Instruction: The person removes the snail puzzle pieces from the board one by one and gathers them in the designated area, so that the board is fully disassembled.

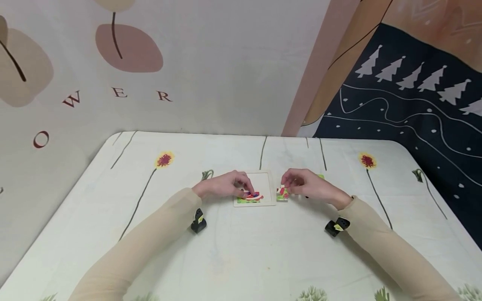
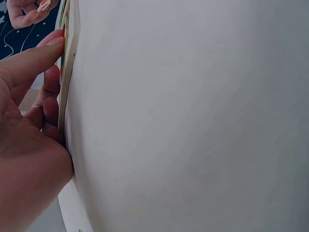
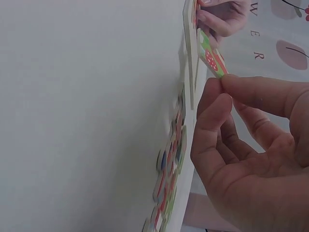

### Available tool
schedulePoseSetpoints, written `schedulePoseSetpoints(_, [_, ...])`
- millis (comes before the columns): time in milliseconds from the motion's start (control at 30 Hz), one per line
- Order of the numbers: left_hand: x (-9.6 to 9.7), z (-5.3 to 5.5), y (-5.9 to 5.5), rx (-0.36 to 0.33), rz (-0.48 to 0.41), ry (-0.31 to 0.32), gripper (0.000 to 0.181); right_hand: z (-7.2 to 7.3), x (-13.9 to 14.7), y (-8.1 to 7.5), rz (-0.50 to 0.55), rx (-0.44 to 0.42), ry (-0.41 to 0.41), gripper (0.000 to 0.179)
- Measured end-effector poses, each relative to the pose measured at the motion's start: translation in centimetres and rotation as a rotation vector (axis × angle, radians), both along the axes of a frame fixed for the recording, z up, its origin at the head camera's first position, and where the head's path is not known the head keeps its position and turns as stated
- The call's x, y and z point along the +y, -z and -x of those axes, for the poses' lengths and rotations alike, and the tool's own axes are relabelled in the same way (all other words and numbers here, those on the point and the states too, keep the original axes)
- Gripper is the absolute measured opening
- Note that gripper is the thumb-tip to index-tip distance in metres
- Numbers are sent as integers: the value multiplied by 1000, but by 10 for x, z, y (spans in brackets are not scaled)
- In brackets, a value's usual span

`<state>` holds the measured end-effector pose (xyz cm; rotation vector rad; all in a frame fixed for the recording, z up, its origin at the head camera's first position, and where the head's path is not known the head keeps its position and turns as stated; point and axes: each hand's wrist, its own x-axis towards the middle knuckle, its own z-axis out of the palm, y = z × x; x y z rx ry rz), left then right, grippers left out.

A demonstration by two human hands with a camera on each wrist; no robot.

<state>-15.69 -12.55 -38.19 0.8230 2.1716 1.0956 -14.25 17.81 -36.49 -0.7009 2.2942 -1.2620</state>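
In the head view, a shallow puzzle board (image 1: 265,204) with a pale rim lies on the table. Colourful joined puzzle pieces (image 1: 250,200) fill its near left part. My left hand (image 1: 226,184) rests over the board, and its thumb and fingertips touch the pieces. Just beyond the board's right rim, my right hand (image 1: 310,186) pinches a puzzle piece (image 1: 282,193) by its edge. In the right wrist view this puzzle piece (image 3: 211,57) is tilted, green with a red spotted patch and close to the board (image 3: 189,53).
In the right wrist view, several loose puzzle pieces (image 3: 169,179) lie in a cluster near my right hand. From above, that hand mostly hides them; a green piece (image 1: 321,176) shows behind it. A white cloth with printed flowers covers the table (image 1: 241,255).
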Motion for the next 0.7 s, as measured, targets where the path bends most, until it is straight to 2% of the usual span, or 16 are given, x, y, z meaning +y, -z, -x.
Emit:
schedulePoseSetpoints(467, [0,0,0,8,-5,14,18,-7,21,-2,-10,-10,36,20])
schedulePoseSetpoints(700, [0,0,1,6,-5,9,18,-10,35,-6,-26,22,50,20])
